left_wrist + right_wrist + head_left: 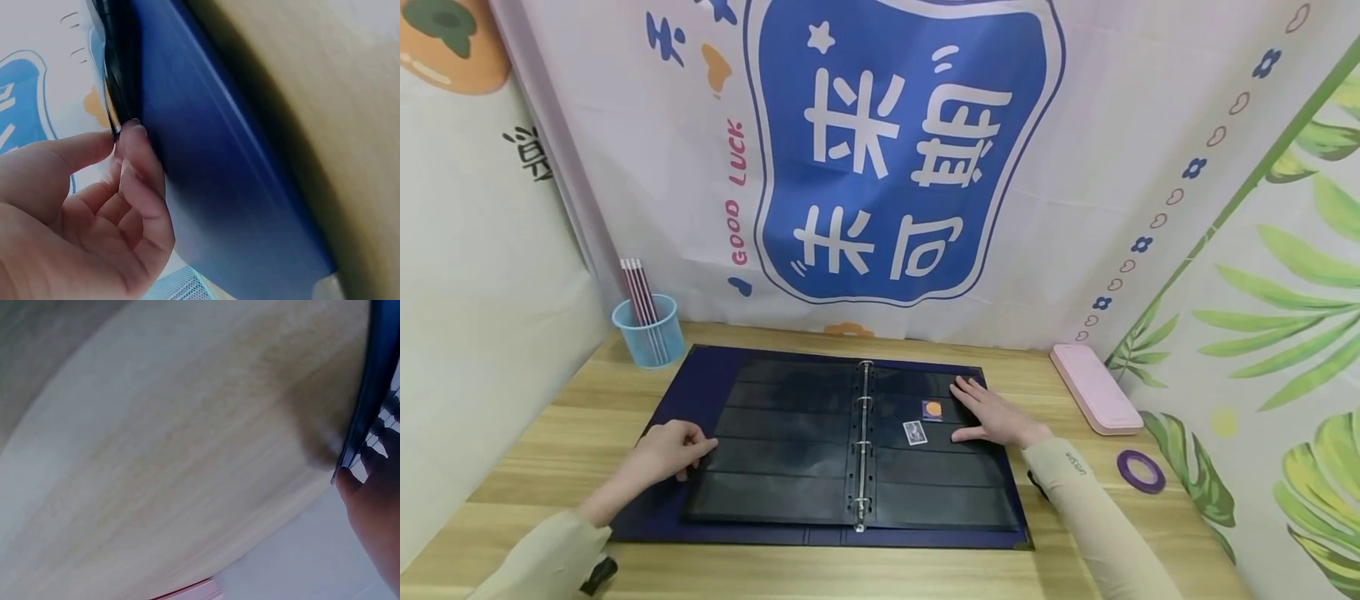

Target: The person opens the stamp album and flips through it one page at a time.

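Note:
A dark blue ring binder (670,392) lies spread on the table, with black pocket pages on both sides of its metal rings (863,443). My left hand (670,448) pinches the outer edge of the left black page (775,454) between thumb and fingers; the left wrist view shows this edge (122,69) over the blue cover (206,144). My right hand (992,412) rests with spread fingers on the right black page (940,492). Beside its fingertips, two small stamps sit on that page: one with an orange disc (932,409), one grey and white (915,432).
A light blue cup (655,333) holding several striped pencils (638,292) stands at the back left. On the right are a pink case (1096,389) and a purple tape roll (1141,472). Printed cloth (700,167) hangs behind the wooden table (542,467).

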`<action>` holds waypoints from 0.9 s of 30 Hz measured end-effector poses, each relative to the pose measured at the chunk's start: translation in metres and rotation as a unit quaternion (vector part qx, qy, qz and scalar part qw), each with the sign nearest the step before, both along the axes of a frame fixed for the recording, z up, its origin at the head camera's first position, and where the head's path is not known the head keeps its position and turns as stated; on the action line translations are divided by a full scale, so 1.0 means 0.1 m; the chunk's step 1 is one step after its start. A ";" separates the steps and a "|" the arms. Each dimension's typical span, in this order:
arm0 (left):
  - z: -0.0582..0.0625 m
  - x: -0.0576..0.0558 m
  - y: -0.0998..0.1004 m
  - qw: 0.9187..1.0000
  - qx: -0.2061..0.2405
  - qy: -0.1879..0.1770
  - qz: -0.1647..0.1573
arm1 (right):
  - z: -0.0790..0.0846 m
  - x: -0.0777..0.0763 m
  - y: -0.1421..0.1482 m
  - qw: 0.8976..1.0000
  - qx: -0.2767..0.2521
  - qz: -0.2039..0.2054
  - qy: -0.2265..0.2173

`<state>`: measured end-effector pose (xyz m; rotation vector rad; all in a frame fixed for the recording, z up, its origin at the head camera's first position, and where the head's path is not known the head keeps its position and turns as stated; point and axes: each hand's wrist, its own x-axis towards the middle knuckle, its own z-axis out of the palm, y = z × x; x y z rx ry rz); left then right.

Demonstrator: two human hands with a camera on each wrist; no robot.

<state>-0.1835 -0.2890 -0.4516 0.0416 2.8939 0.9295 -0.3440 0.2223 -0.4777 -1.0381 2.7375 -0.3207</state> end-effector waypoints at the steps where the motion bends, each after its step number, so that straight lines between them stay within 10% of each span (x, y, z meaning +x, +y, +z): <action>1: -0.01 0.00 0.00 1.000 -0.013 0.005 -0.001 | 0.00 0.00 -0.01 1.000 0.001 0.000 0.000; 13: -0.14 0.04 0.13 0.984 -0.121 0.134 0.006 | 0.04 -0.09 -0.02 0.999 -0.007 -0.034 0.026; 21: -0.23 0.00 0.26 0.947 -0.186 0.253 -0.068 | 0.02 -0.19 -0.04 0.995 0.036 -0.077 0.055; 27: -0.26 0.02 0.29 0.955 -0.165 0.197 -0.151 | 0.04 -0.20 -0.07 0.995 0.052 -0.079 0.038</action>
